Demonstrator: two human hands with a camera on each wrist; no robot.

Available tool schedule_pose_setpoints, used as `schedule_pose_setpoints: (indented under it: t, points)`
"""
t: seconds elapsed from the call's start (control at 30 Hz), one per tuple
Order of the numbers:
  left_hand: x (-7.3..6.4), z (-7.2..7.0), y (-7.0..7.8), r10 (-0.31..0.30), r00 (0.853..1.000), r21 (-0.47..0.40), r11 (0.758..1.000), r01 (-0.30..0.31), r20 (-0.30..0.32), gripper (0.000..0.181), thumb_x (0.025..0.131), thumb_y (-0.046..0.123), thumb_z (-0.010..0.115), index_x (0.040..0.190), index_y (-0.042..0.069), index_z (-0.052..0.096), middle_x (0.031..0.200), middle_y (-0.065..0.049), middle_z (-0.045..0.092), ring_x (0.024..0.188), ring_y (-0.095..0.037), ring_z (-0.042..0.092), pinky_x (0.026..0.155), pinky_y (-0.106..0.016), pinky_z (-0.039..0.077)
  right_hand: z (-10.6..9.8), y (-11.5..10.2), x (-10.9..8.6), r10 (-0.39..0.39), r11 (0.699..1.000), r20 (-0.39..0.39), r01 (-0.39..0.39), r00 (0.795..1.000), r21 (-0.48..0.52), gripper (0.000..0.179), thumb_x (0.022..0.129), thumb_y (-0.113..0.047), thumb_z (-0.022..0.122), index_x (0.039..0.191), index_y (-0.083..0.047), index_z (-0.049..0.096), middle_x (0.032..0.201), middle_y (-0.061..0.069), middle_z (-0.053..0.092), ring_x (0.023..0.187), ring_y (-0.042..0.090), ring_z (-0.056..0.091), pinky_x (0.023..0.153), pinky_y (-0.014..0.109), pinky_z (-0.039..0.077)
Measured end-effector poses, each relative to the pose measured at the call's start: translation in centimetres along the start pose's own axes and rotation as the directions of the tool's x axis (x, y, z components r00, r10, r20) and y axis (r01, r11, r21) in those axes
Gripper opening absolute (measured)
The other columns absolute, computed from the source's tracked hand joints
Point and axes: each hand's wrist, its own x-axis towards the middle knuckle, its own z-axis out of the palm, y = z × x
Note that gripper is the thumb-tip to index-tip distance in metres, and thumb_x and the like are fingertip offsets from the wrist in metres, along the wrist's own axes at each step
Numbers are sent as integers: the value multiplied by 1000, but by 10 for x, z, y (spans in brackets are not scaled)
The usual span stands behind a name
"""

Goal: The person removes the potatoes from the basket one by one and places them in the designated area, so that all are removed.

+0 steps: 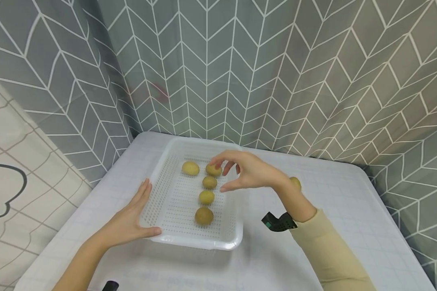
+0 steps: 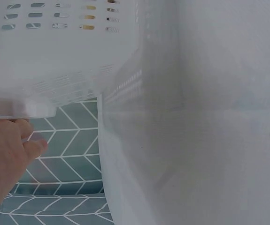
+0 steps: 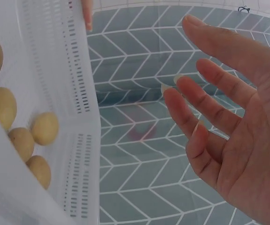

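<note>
Head, basket: is standing on the white table; five potatoes are lying inside, four in a rough column, one left of its far end.
Head, right hand: is hovering over the basket's right side, thumb and fingers apart; fingertips are overlapping the column's farthest potato, contact unclear.
Head, left hand: is resting at the basket's left side, fingers straight, thumb on the near-left corner.
Head, sixth potato: is lying right of the basket, partly behind the forearm.
Left wrist, rim: left hand is touching it, fingers partly hidden.
Right wrist, palm: is showing, fingers bent, thumb well apart; potatoes are lying beyond the basket wall.
</note>
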Motion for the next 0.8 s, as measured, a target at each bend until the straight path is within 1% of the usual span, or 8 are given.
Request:
schedule_pose_setpoints:
  t: [0.13,0.27,0.33,0.47,0.6,0.8]
  points:
    - [-1,-1,0,2,1000,3,1000,-2,5,125,70,52,80,153,-1,2,160,-14,-7,143,-45,8,97,-69,32,3,-3,9,4,1000,16,-5,1000,31,58,74,-26,85,126,-20,60,110,-13,62,92,11,64,67,35,48]
    - [-1,0,-1,3,1000,-2,1000,-3,6,126,70,52,80,153,-1,2,160,-14,-7,143,-44,6,98,-69,30,7,-4,21,-30,998,30,28,999,57,56,74,-24,85,124,-18,60,105,-8,63,88,10,65,66,31,48]
    - [0,1,-2,3,1000,-4,1000,-3,4,126,70,52,80,153,-2,3,160,-15,-7,143,-43,6,99,-68,30,10,-5,28,-50,996,34,48,998,69,55,74,-22,85,124,-15,61,105,-6,63,87,8,65,66,30,49]
    - [-1,0,-2,1,1000,-10,1000,-1,-3,126,69,51,81,153,-1,3,160,-14,-6,143,-43,7,98,-69,30,16,-6,43,-66,995,30,64,997,80,55,75,-20,84,124,-14,60,108,-5,62,88,6,65,64,27,49]
    - [-3,0,-2,-1,1000,-22,1000,0,-3,125,70,49,81,153,0,3,160,-14,-6,143,-43,7,99,-68,30,23,-5,57,-70,993,24,68,997,99,55,75,-18,84,124,-12,60,110,-2,62,89,7,65,63,27,51]
    - [-4,0,1,4,1000,-14,1000,-4,-4,124,70,50,81,153,0,4,161,-13,-6,142,-45,9,98,-68,32,30,-4,70,-69,992,60,61,996,114,54,76,-17,83,125,-12,60,112,2,63,89,9,65,66,30,54]
